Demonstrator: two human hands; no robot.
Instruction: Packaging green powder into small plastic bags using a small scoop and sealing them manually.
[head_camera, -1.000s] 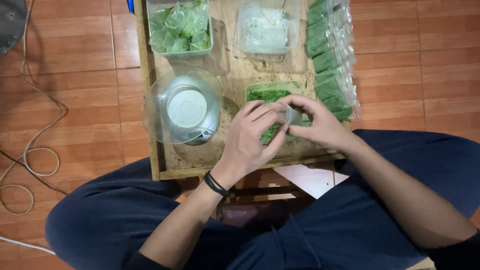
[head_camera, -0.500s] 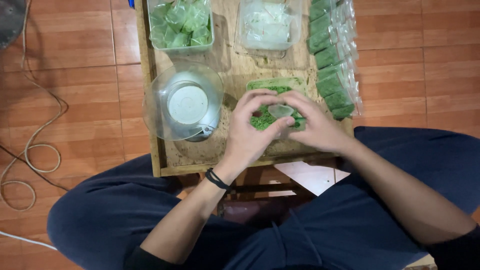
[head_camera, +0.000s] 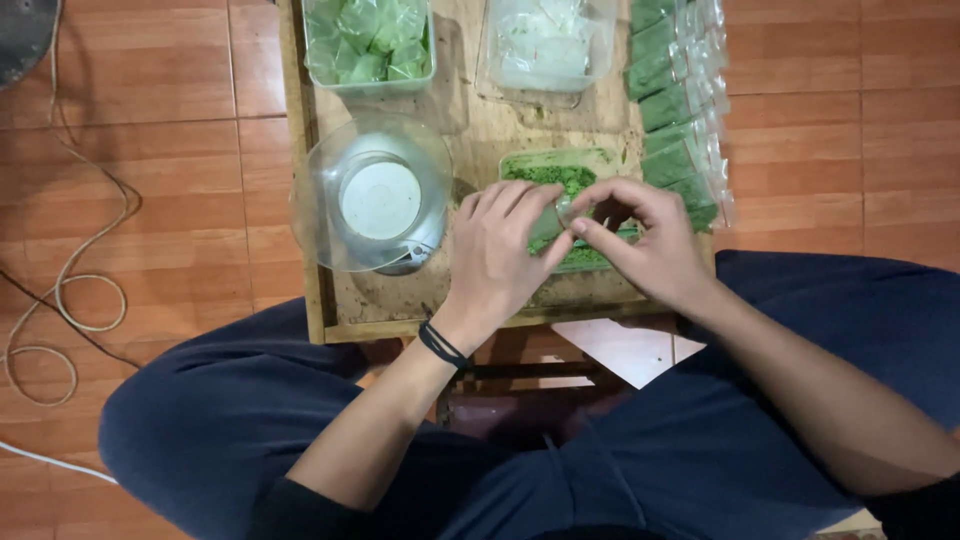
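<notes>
From my remote view, the left hand (head_camera: 500, 255) and right hand (head_camera: 650, 250) meet over the tray of green powder (head_camera: 560, 175) on the wooden table (head_camera: 480, 130), fingers pinched together on a small clear bag (head_camera: 566, 212) (mostly hidden). A lidded clear bowl (head_camera: 378, 195) sits just left; filled green packets (head_camera: 675, 110) lie in a row right.

left hand (head_camera: 500, 255): fingers curled over the tray of green powder (head_camera: 560, 175), fingertips pinching a small clear bag (head_camera: 566, 210)
right hand (head_camera: 640, 245): thumb and fingers pinching the same bag from the other side
wooden table (head_camera: 470, 290): bears a clear bowl (head_camera: 375, 195) on a scale
right edge: row of filled green packets (head_camera: 672, 105)
</notes>
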